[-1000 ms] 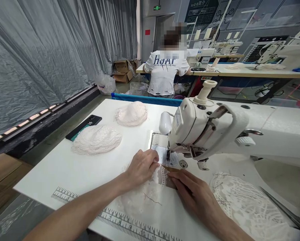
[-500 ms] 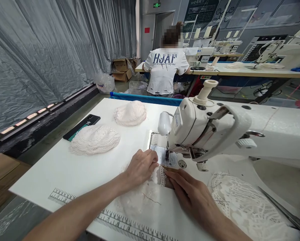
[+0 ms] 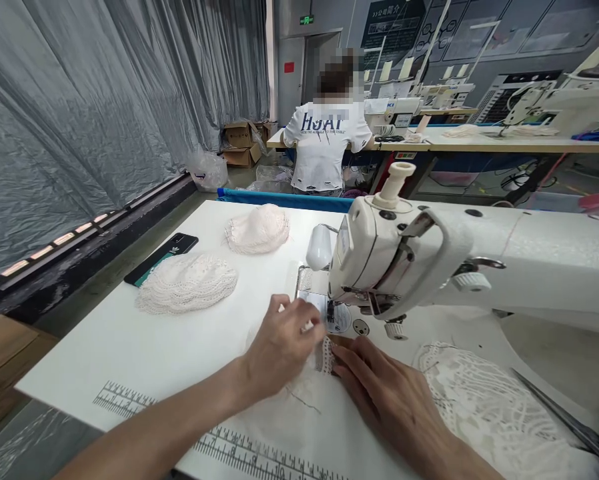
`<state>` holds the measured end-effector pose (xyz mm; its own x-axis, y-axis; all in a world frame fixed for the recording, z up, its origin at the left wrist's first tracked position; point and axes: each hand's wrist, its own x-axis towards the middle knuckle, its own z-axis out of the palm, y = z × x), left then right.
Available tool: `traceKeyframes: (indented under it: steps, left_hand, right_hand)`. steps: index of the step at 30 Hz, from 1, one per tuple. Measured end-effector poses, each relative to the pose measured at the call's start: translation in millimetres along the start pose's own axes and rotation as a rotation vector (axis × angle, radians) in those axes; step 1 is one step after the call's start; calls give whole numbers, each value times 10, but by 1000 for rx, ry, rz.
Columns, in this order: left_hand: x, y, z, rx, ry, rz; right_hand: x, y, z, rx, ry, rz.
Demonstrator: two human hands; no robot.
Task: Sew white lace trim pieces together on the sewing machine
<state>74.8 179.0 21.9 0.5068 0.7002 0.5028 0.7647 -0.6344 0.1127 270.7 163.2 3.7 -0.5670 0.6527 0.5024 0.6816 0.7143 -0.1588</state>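
Observation:
A sheer white lace-edged piece of fabric [image 3: 326,357] lies on the table in front of the sewing machine's presser foot [image 3: 332,311]. My right hand [image 3: 387,390] holds its scalloped lace edge between thumb and fingers, a brown strip showing beside the fingertips. Over the fabric's left side, my left hand [image 3: 285,343] is raised with bent, parted fingers, slightly blurred by motion. Nothing shows in it. A loose thread [image 3: 303,401] trails across the sheer part. The hands cover much of the piece.
The sewing machine [image 3: 404,260] stands at the right. Lace pieces [image 3: 484,400] and scissors [image 3: 562,413] lie right of my hands. At the left are a lace stack [image 3: 187,283], another stack [image 3: 258,229] and a black phone [image 3: 164,257]. A person [image 3: 324,143] sits ahead.
My left hand has loosened its pinch at the lace edge and lifted slightly, its fingers parting. My right hand stays on the lace. The view has shifted a little.

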Motion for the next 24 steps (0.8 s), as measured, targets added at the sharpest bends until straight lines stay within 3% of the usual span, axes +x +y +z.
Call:
traceKeyframes:
  steps: [2,4,7,10,15,24]
  left_hand:
    - [-34,48,16,-7,-100,42]
    - [-46,74,22,-2,-169,0]
    - [-21,80,11,-5,-194,-84]
    - [25,46,9,-19,-192,-77]
    - [104,-94,54,-75,-244,-41]
    - [327,-445,185,-121,-375,152]
  right_hand:
    - [-3,-4,-7,-1,5,9]
    - [-9,-6,-12,-4,3,14]
    - [-22,4,-13,6,-19,9]
    - [-28,26,-3,3,-27,3]
    - [-18,52,15,-30,-28,1]
    - [20,38,52,-115,-30,-7]
